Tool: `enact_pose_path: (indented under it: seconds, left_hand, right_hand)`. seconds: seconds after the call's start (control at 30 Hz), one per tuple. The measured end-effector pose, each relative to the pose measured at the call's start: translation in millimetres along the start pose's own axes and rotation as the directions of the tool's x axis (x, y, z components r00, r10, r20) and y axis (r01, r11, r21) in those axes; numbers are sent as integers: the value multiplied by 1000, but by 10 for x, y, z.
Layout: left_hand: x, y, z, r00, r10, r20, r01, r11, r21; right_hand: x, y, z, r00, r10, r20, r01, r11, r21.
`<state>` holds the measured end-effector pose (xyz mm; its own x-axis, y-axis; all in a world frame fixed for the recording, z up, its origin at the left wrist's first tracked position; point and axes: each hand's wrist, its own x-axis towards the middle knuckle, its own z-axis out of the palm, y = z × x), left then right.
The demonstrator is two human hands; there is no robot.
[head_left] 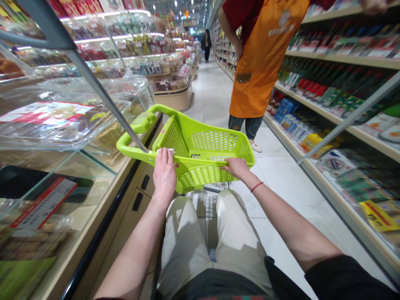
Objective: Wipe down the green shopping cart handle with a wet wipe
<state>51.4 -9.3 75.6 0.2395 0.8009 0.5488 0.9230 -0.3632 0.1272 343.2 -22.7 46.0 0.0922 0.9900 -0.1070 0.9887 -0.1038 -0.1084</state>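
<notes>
A lime-green plastic shopping basket (pixel 215 141) stands in front of my knees in a shop aisle, and nothing shows inside it. My left hand (pixel 164 173) lies over its near rim at the left corner, fingers curled over the edge beside a small white label. My right hand (pixel 236 166) grips the same near rim further right, with a red band on that wrist. The basket's handle (pixel 137 125) loops out to the left, against the glass counter.
A glass display counter (pixel 71 137) with packed food runs along my left. Shelves of packaged goods (pixel 337 104) line the right. A person in an orange apron (pixel 262 62) stands just beyond the basket on the right. Another person (pixel 206 43) stands far down the tiled aisle.
</notes>
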Motion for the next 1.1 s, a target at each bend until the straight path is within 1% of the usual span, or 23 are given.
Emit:
enact_pose_path:
  seconds: [0.1, 0.23, 0.33, 0.43, 0.5, 0.57, 0.63, 0.73, 0.83, 0.9, 0.97, 1.03, 1.1]
  left_hand:
    - [-41, 185, 125, 997, 46, 54, -46, 999, 7]
    - [-103, 488, 361, 982, 133, 135, -132, 991, -14]
    - [-121, 710, 522, 960, 219, 174, -210, 975, -68]
    - [-103, 836, 591, 929, 317, 191, -299, 947, -115]
    - [-79, 833, 573, 912, 358, 202, -342, 933, -111]
    - [-54, 763, 516, 909, 362, 209, -353, 932, -80]
    - [-35, 653, 446, 925, 325, 195, -324, 945, -39]
    - [-20, 492, 370, 958, 250, 137, -254, 967, 6]
    - [-15, 426, 366, 970, 211, 118, -213, 977, 1]
    - [-15, 452, 394, 970, 205, 131, -204, 979, -19]
    - [-19, 535, 439, 966, 217, 138, -215, 976, -35]
    - [-32, 673, 498, 957, 253, 144, -248, 967, -53]
    - [-52, 854, 570, 940, 304, 156, -294, 952, -84]
  right_hand:
    - [6, 0, 2, 1000, 6, 0, -6, 1000, -2]
    - [5, 3, 11, 1000, -1, -8, 1, 1000, -8]
    - [4, 6, 22, 1000, -15, -25, 15, 1000, -5]
    - [10, 9, 30, 1000, -11, -28, 11, 1000, -7]
    - [12, 13, 31, 999, -13, -30, 13, 1000, -7]
    - [11, 16, 28, 999, -21, -36, 21, 1000, -6]
    - [8, 16, 22, 999, -24, -39, 24, 1000, -4]
    - [4, 6, 8, 1000, -9, -23, 9, 1000, -1]
    - [-3, -9, -12, 1000, 2, -9, -2, 1000, 8]
    - [-10, -18, -26, 1000, 2, -8, -2, 1000, 15]
    - [-16, -23, -38, 1000, 3, -3, -3, 1000, 19]
    - [-21, -25, -44, 1000, 4, 3, -4, 1000, 20]
    - [-21, -26, -44, 1000, 4, 0, -4, 1000, 16]
